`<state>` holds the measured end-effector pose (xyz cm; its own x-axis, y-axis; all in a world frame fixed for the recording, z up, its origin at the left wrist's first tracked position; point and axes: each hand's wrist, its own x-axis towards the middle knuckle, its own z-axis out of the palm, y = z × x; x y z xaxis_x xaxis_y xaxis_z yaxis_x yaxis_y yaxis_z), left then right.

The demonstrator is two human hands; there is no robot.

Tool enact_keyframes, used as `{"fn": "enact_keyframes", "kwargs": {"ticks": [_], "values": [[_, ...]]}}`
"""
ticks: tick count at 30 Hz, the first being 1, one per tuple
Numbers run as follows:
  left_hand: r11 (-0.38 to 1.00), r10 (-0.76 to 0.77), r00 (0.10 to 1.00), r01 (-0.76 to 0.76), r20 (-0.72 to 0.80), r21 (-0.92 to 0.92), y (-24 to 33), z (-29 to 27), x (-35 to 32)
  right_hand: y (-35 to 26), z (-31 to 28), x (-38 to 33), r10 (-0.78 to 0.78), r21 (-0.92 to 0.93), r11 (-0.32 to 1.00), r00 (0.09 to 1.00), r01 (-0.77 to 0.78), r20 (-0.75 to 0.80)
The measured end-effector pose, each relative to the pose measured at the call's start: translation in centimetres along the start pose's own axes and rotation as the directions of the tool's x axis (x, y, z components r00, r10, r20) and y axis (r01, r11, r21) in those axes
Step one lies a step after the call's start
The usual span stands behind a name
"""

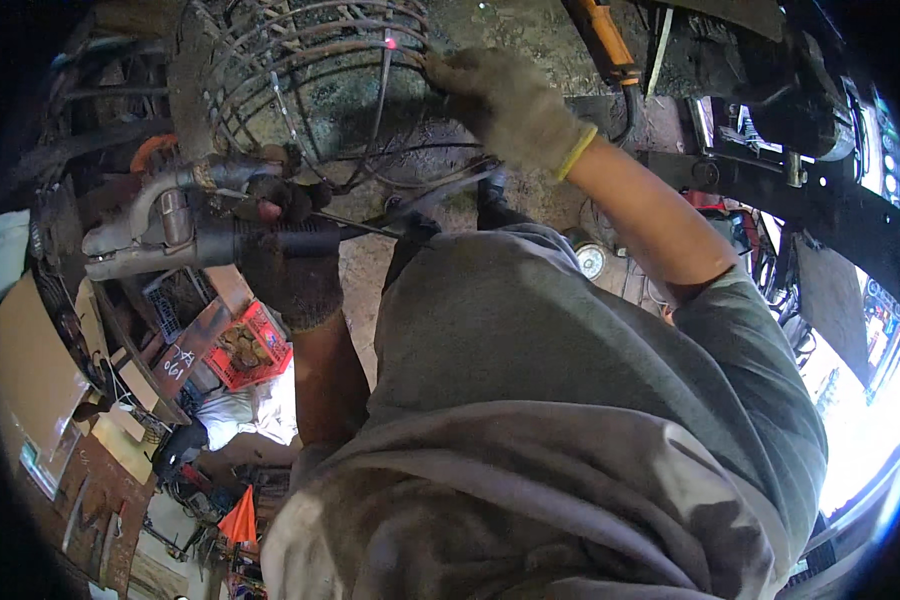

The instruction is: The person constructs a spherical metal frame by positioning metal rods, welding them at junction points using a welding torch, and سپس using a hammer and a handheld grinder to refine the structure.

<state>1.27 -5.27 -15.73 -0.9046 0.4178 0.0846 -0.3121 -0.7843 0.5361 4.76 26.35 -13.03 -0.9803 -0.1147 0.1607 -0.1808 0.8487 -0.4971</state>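
My right hand (pixel 515 105), in a light work glove with a yellow cuff, is closed on the right edge of a round cage of bent metal rods (pixel 315 68). A small pinkish-red spot glows on one of the cage's rods. To the lower left, my left hand (pixel 292 275) wears a dark, soiled glove. Its fingers are wrapped round the dark ribbed handle (pixel 305 240) of a grey tubular metal tool. The tool's grey body (pixel 155 245) points left, with a curved metal arm above it. A dark cable or rod runs right from near this hand.
An orange and black corded tool (pixel 605 40) lies beyond my right hand. Dark metal beams (pixel 770 185) stand at the right. Below left are a red plastic crate (pixel 248 345), white sacking (pixel 245 412) and a small orange flag (pixel 238 518). A round gauge-like object (pixel 590 262) sits near my legs.
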Motion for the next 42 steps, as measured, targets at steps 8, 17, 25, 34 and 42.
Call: {"fn": "enact_keyframes", "kwargs": {"ticks": [8, 17, 25, 34, 42], "values": [[0.958, -0.082, 0.988, 0.043, -0.127, -0.285, 0.3, 1.0, 0.3, 2.4, -3.6, 0.9, 0.336, 0.013, 0.941, 0.940, -0.337, 0.067], [0.989, 0.121, 0.989, -0.113, -0.091, 0.092, -1.0, 3.0, 0.6, -1.0, -6.6, 6.6, 0.376, -0.385, 0.885, 0.891, -0.264, 0.254], [0.907, 0.026, 0.981, -0.104, -0.193, -0.408, -1.6, 0.2, -1.2, 0.9, -5.8, 8.6, 0.173, -0.355, 0.934, 0.923, -0.044, 0.342], [0.983, 0.174, 0.963, -0.158, -0.205, 0.093, -1.7, 1.9, -1.1, 1.1, -5.0, 9.4, 0.183, -0.355, 0.934, 0.900, -0.033, 0.397], [0.983, 0.183, 0.876, -0.167, -0.445, 0.075, -2.0, 0.9, -1.5, 2.1, -4.5, 9.0, 0.144, -0.325, 0.946, 0.915, -0.015, 0.378]]}}
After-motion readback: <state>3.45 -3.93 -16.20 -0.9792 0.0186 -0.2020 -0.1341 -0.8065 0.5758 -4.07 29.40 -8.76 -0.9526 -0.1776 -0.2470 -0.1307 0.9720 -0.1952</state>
